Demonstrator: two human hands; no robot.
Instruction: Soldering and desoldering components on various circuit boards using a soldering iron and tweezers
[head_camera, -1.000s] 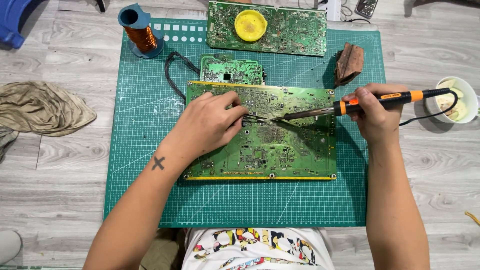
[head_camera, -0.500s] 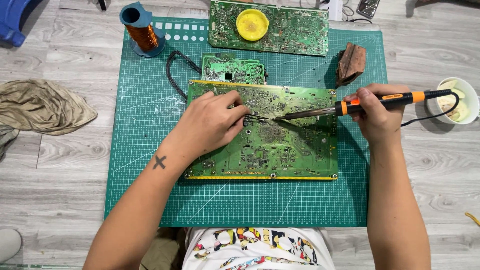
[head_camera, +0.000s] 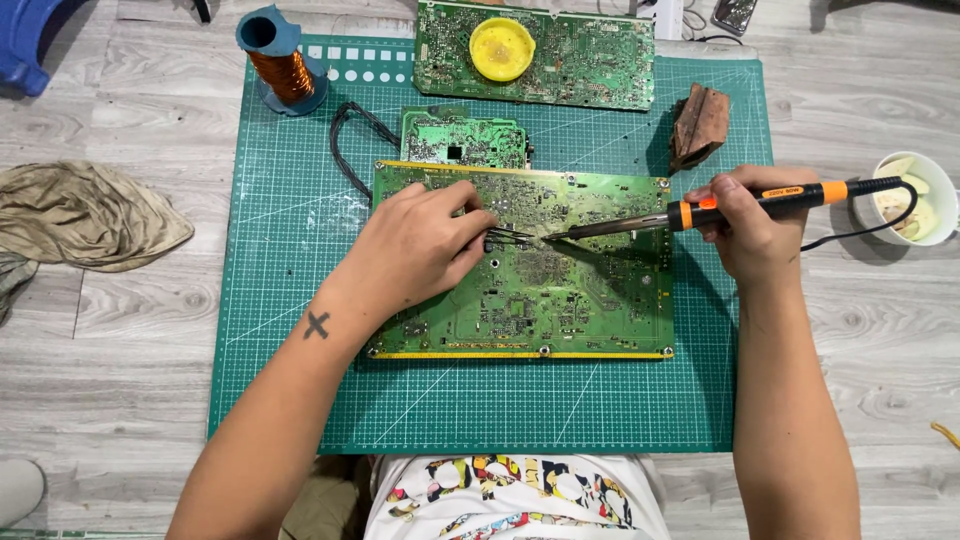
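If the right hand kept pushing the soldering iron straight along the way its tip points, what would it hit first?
Most likely the tweezers held in the left hand, just beyond the soldering iron tip over the large circuit board; depth is unclear.

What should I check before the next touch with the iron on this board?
1. Right hand grips soldering iron by its handle: ok.
2. Iron tip meets tweezers on the large circuit board: ok.
3. Left hand holds the tweezers: ok.
4. Board flat on the green cutting mat: ok.
5. Part pinched in the tweezers: cannot tell.
6. Iron cord clear of the white bowl: not ok, it runs beside it.
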